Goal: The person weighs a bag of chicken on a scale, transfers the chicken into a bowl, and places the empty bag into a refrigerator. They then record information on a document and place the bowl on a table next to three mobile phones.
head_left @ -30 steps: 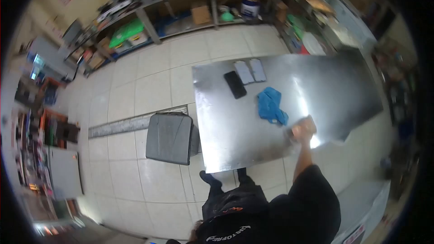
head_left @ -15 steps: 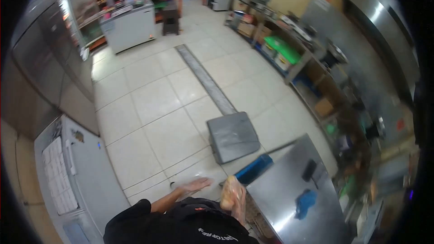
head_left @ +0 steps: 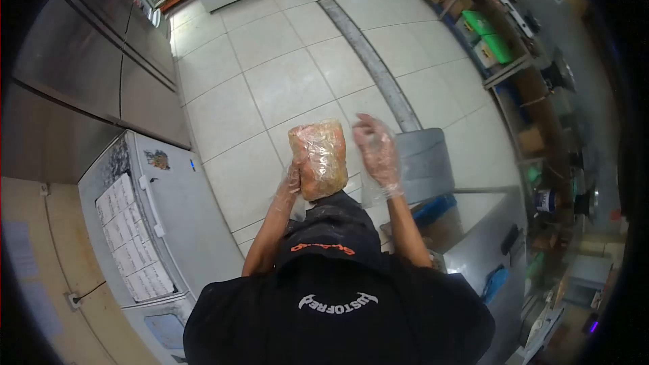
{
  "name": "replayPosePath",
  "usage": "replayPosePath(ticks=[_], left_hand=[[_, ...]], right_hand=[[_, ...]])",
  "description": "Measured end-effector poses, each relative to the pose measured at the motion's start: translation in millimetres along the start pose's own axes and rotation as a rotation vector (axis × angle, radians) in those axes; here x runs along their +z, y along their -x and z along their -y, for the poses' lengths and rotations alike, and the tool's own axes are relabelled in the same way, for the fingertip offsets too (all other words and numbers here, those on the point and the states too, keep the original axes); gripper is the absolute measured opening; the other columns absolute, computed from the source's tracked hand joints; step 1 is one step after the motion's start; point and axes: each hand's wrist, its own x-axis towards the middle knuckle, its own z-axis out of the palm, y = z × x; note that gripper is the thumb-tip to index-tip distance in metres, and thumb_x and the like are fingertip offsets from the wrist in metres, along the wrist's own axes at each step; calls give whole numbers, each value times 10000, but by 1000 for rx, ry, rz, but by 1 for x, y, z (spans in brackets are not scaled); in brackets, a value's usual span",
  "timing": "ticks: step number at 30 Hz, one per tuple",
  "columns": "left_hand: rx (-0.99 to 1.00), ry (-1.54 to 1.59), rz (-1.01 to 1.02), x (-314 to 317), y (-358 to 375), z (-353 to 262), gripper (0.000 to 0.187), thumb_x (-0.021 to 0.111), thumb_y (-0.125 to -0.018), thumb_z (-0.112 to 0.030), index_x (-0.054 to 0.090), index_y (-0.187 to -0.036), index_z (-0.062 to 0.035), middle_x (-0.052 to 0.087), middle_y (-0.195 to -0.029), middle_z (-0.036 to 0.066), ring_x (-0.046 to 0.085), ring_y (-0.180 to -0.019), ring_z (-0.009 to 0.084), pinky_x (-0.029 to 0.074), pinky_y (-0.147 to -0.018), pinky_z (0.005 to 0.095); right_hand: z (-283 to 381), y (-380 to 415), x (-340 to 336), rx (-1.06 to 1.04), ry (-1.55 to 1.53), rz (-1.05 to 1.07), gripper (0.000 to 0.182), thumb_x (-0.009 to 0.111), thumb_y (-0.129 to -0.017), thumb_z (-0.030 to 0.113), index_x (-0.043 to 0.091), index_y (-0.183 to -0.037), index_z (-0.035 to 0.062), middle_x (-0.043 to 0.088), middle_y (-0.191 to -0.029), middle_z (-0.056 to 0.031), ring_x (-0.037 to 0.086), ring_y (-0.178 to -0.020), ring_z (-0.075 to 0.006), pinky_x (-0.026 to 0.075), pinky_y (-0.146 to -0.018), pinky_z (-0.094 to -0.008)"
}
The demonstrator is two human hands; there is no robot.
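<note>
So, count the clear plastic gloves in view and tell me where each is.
2: one glove on the left hand, which holds a wrapped package; the other glove on the raised right hand. Others could be hidden elsewhere.

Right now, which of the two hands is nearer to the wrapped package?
Left. The left hand holds the wrapped package at its left side; the right hand is open and apart, just beyond its right side.
</note>
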Motion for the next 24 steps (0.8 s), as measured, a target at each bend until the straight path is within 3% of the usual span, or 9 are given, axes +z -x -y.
replayPosePath(ticks=[1,3,8,9,15,16,18,21,24], left_hand=[[20,-6,-11,-11,-9,-25,744,654,-848,-476,370,-1395,-58,480,-1315,87,503,-1186,205,480,-974,374],[55,-29,-27,-34,-25,-71,750,666,-842,-469,370,-1393,-55,483,-1310,88,509,-1180,205,481,-973,370],[98,-64,-103,-80,-84,-194,787,707,-811,-454,368,-1389,-41,504,-1283,94,532,-1152,206,487,-970,361],[103,-86,-180,-103,-111,-252,814,731,-790,-449,367,-1387,-32,519,-1263,97,546,-1134,207,490,-969,357],[290,-203,-307,-171,-156,-379,716,703,-832,-401,411,-1367,-25,518,-1280,79,550,-1122,195,460,-966,332],[319,-182,-302,-189,-166,-395,690,695,-844,-393,424,-1361,-25,519,-1283,77,550,-1116,188,454,-963,323],[340,-146,-399,-206,-184,-430,610,700,-844,-345,477,-1314,-27,554,-1237,55,552,-1092,152,463,-927,297],[320,-234,-486,-278,-228,-482,485,706,-844,-257,552,-1243,-30,613,-1152,25,570,-1031,106,476,-880,262],[300,-302,-508,-324,-280,-546,429,714,-834,-189,580,-1209,-31,648,-1082,13,594,-972,95,483,-863,253]], right_hand=[[0,-25,22,2,-15,12,460,670,-854,252,537,-1245,48,571,-1191,-154,616,-863,-227,498,-726,-341],[-3,-80,66,-416,310,146,466,714,-808,297,586,-1195,72,609,-1088,-148,614,-872,-249,498,-735,-368],[0,-230,148,-261,159,381,381,741,-773,329,669,-1042,67,562,-856,-144,573,-799,-323,474,-719,-414],[3,-294,187,-292,133,399,381,741,-773,329,669,-1042,67,562,-856,-144,573,-799,-323,474,-719,-414],[-15,-439,324,-206,-300,716,258,681,-858,248,637,-1005,40,550,-876,-139,546,-811,-304,456,-729,-402],[-23,-466,350,-221,-302,748,258,681,-858,248,637,-1005,40,550,-876,-139,546,-811,-304,456,-729,-402],[-30,-517,394,-663,70,794,266,636,-893,263,606,-1015,28,557,-901,-158,545,-832,-329,452,-774,-416],[-25,-599,439,-620,77,1045,293,583,-926,293,580,-1029,19,564,-936,-175,546,-864,-350,448,-813,-419],[-41,-684,493,-547,-87,1080,310,553,-943,327,581,-997,23,562,-894,-180,548,-867,-354,445,-789,-421]])
